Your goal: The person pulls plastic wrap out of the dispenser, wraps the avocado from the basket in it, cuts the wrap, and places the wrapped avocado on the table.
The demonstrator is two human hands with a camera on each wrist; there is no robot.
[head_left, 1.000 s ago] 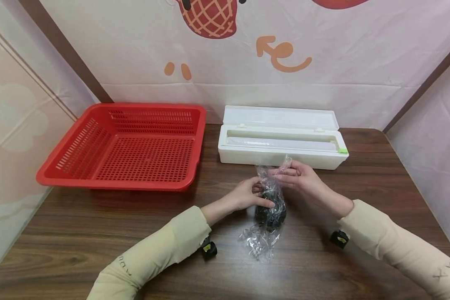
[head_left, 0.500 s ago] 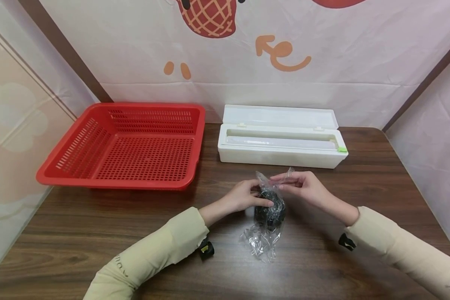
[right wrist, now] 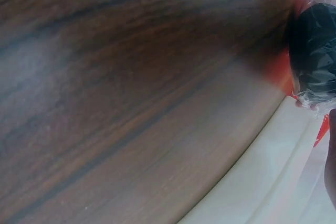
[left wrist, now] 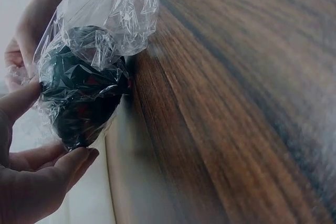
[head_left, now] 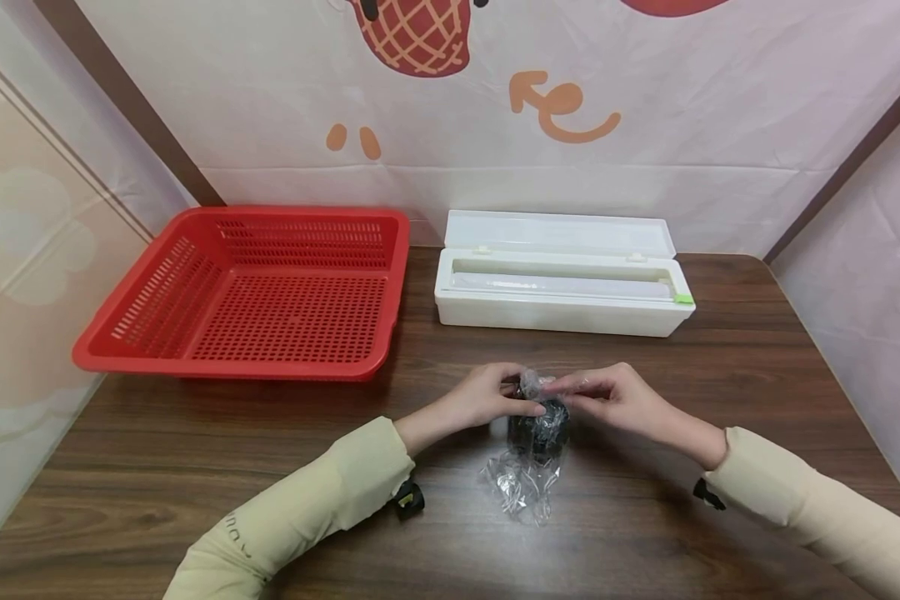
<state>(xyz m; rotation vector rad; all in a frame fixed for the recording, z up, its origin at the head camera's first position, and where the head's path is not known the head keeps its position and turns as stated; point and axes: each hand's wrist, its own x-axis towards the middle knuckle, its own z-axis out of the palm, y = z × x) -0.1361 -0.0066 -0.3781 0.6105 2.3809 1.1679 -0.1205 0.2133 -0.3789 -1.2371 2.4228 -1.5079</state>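
Observation:
A dark, rounded object (head_left: 542, 435) wrapped in clear cling film (head_left: 521, 487) stands on the table in the middle of the head view; its kind is hard to make out through the film. My left hand (head_left: 491, 396) grips it from the left, thumb on the near side and fingers around the far side. From the right, my right hand (head_left: 617, 402) pinches the film at the object's far end. The left wrist view shows the dark object (left wrist: 86, 85) between thumb and fingertips, a loose film tail (left wrist: 139, 9) spreading from its other end. Only one side of it (right wrist: 315, 51) enters the right wrist view.
Behind the hands lies a long white cling film box (head_left: 562, 318), its lid (head_left: 558, 233) raised and a film roll (head_left: 555, 285) inside. A red perforated basket (head_left: 232, 367) stands at the back left. A printed cloth wall (head_left: 435, 187) borders the brown wooden table (head_left: 270, 433).
My right hand has come down toward the table front, drawing the upright film end down against the object. My left hand keeps its grip with almost no movement.

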